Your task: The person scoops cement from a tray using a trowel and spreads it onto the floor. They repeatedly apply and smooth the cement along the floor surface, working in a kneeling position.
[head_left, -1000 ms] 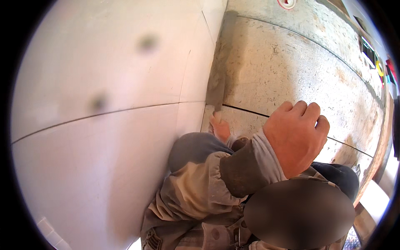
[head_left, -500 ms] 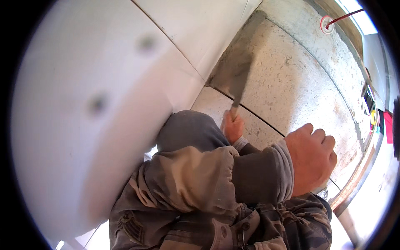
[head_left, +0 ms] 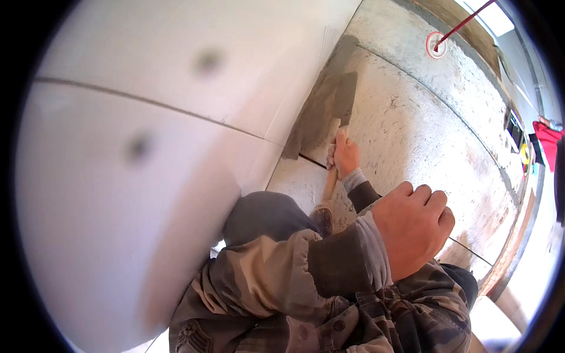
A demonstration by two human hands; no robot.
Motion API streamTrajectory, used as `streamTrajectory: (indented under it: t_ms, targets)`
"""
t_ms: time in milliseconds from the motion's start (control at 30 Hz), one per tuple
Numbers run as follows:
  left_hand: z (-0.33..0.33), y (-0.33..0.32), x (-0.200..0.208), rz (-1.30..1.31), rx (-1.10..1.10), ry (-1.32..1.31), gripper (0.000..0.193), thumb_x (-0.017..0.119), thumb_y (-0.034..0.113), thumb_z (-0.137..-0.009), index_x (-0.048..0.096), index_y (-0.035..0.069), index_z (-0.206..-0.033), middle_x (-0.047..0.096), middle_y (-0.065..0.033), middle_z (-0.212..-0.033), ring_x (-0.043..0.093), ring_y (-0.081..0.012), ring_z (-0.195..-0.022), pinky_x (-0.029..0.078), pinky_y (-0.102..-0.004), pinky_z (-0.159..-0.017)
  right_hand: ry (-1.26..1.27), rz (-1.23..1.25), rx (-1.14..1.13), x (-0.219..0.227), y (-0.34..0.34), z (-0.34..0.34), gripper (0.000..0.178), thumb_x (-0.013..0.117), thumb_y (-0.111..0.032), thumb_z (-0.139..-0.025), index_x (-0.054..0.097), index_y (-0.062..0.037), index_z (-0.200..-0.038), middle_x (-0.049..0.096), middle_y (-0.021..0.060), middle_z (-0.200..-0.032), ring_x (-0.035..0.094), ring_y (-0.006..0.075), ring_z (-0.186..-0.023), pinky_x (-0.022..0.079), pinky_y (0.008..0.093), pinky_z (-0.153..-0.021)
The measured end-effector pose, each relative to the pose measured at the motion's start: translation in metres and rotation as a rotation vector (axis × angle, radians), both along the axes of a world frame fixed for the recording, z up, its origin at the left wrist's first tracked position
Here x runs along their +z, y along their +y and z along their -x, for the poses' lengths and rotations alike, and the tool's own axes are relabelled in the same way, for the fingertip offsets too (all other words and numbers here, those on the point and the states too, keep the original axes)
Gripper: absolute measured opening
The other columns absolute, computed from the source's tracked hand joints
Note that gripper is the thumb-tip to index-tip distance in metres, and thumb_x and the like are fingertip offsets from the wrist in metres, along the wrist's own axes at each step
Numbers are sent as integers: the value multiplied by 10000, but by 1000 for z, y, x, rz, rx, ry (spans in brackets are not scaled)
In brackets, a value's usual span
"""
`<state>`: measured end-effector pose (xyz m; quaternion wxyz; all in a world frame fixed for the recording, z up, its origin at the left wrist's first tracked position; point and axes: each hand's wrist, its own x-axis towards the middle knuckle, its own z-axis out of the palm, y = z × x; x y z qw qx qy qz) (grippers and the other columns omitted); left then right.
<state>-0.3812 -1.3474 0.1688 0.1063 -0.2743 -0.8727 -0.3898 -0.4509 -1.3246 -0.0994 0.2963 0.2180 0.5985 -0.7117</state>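
My right hand (head_left: 346, 156) grips the wooden handle of a flat-bladed trowel (head_left: 346, 97), beyond my left forearm. Its grey blade points away from me, over a darker grey, damp-looking patch (head_left: 315, 117) beside the foot of the white panels. I cannot tell whether the blade touches the slab. Part of the handle shows below the hand, ending near a brown shape that is unclear. Nearer to me, my left hand (head_left: 415, 229) is a loose fist, back upward, crossing in front of my body. Its palm is hidden, so anything inside cannot be seen.
Large white panels (head_left: 147, 176) rise close on the left. Pale, rough slabs (head_left: 400, 112) with thin dark seams lie ahead. A round red-and-white fitting (head_left: 436, 45) with a red rod stands at the far right. Small coloured items and red cloth (head_left: 548, 141) are at the right rim.
My right hand has moved away from my body, so more of the wooden handle shows below it. My left fist has shifted slightly left in the picture. The whole view has turned a little.
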Motion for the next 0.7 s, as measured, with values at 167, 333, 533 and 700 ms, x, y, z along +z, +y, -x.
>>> streamTrajectory:
  t_ms: [167, 333, 533, 700]
  targets:
    - [3, -3, -4, 9, 10, -15, 264, 678, 190, -833, 665, -3, -1011, 603, -126, -914, 615, -244, -802, 489, -363, -708, -45, 67, 51, -9, -6, -17, 376, 493, -434, -1051, 529, -68, -969, 456, 0, -612, 437, 121, -429, 411, 324, -396]
    - [0, 7, -6, 103, -33, 8, 258, 643, 185, -812, 671, 1, -990, 612, -116, -913, 614, -244, -807, 484, -371, -702, 688, -501, 386, -63, 74, -13, 340, 528, -375, -1043, 521, -43, -973, 536, 93, -653, 563, 204, -537, 468, 407, -515]
    - [-43, 32, 14, 85, -104, -12, 258, 629, 178, -821, 698, -26, -963, 655, -146, -914, 628, -263, -856, 510, -410, -737, 924, -750, 1245, -15, 164, 28, 368, 564, -412, -1005, 599, -48, -1047, 697, 237, -881, 685, 436, -836, 544, 491, -695]
    - [-51, 53, 40, 74, -53, -80, 277, 655, 155, -820, 700, -43, -1010, 665, -170, -975, 641, -280, -896, 533, -415, -806, 1116, -640, 1530, -16, 105, 17, 425, 518, -466, -1009, 608, -57, -1087, 711, 220, -897, 687, 437, -827, 552, 526, -725]
